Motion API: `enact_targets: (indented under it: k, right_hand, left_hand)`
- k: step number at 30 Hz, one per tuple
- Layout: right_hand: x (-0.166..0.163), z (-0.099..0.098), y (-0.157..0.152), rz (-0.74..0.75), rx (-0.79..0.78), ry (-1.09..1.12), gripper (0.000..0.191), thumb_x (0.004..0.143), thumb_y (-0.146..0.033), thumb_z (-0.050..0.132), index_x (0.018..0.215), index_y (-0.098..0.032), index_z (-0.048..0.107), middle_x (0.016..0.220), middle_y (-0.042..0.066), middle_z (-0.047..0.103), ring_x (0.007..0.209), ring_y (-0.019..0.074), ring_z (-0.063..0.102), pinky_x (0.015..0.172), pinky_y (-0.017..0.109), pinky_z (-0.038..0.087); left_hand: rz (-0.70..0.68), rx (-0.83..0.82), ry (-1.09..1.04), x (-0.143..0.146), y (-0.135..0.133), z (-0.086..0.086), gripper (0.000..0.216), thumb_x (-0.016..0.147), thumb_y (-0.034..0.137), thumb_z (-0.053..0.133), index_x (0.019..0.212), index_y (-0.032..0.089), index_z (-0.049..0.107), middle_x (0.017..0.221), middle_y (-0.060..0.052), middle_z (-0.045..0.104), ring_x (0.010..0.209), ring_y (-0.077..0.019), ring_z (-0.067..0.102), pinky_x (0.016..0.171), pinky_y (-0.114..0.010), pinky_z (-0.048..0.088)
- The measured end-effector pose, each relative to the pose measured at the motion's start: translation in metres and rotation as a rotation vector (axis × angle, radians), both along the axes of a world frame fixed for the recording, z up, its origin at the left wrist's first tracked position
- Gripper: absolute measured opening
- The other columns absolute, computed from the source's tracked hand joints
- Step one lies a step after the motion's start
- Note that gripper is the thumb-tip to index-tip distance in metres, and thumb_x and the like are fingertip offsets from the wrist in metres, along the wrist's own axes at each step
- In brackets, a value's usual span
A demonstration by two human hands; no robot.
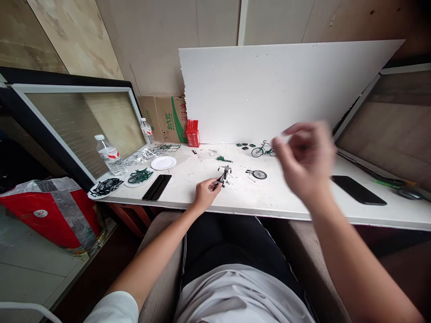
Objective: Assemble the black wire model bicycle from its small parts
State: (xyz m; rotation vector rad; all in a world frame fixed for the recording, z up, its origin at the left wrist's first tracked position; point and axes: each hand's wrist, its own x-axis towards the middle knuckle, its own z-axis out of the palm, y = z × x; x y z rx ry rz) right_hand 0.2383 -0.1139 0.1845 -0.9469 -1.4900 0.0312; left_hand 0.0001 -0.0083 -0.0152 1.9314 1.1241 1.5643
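My left hand (pixel 204 194) is closed on a small black model bicycle (pixel 222 176) at the table's front edge, and its handlebar end points away from me. Raised over the right part of the table, my right hand (pixel 305 163) is blurred by motion. Its fingers are curled with the thumb stretched toward the index finger; whether anything is between them cannot be made out. A loose black model wheel (pixel 259 174) with a thin part attached lies between the hands. Behind it stands a green model bicycle (pixel 258 151), partly covered by my right hand. A small green part (pixel 222 159) lies beyond the held bicycle.
Left on the table are a phone (pixel 157 187), plates of green parts (pixel 139 176) and black parts (pixel 107 186), a white plate (pixel 163 162) and water bottles (pixel 110 154). A red box (pixel 193 133) stands behind. Right is a black phone (pixel 358 190). A white board (pixel 269 89) backs the table.
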Motion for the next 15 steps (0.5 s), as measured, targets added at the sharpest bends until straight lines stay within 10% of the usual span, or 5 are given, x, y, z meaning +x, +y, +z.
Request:
enact_targets:
  k: [3, 8, 11, 15]
  right_hand:
    - [-0.021, -0.059, 0.035, 0.102, -0.267, -0.092, 0.039, 0.102, -0.059, 0.064, 0.097, -0.021, 0.068, 0.060, -0.007, 0.036, 0.052, 0.0114, 0.033, 0.053, 0.028, 0.028]
    - [-0.035, -0.148, 0.070, 0.233, -0.559, -0.181, 0.053, 0.103, -0.058, 0.053, 0.117, -0.014, 0.079, 0.070, 0.003, 0.063, 0.057, 0.0151, 0.043, 0.059, 0.030, 0.035]
    - [-0.036, -0.170, 0.076, 0.263, -0.613, -0.130, 0.055, 0.100, -0.060, 0.056, 0.117, -0.014, 0.080, 0.080, 0.008, 0.071, 0.062, 0.0169, 0.047, 0.063, 0.031, 0.039]
    - [-0.038, -0.172, 0.075, 0.250, -0.608, -0.119, 0.054, 0.096, -0.057, 0.064, 0.125, -0.015, 0.078, 0.060, -0.004, 0.047, 0.057, 0.0146, 0.034, 0.059, 0.030, 0.031]
  left_hand:
    - [-0.005, -0.024, -0.018, 0.000, -0.002, 0.002, 0.023, 0.094, 0.025, 0.076, 0.115, 0.018, 0.082, 0.103, -0.009, 0.085, 0.083, -0.0199, 0.080, 0.079, -0.031, 0.066]
    - [0.026, -0.020, -0.036, 0.001, -0.002, 0.004, 0.030, 0.091, 0.027, 0.079, 0.120, 0.018, 0.078, 0.101, -0.010, 0.084, 0.086, -0.0217, 0.080, 0.083, -0.034, 0.066]
    - [0.004, -0.030, -0.106, 0.001, -0.001, 0.005, 0.044, 0.089, 0.025, 0.081, 0.131, 0.018, 0.072, 0.100, -0.011, 0.083, 0.092, -0.0227, 0.080, 0.087, -0.036, 0.066]
    - [-0.062, -0.086, -0.178, 0.000, 0.001, 0.005, 0.042, 0.090, 0.028, 0.080, 0.130, 0.019, 0.071, 0.103, -0.012, 0.082, 0.097, -0.0241, 0.079, 0.092, -0.038, 0.065]
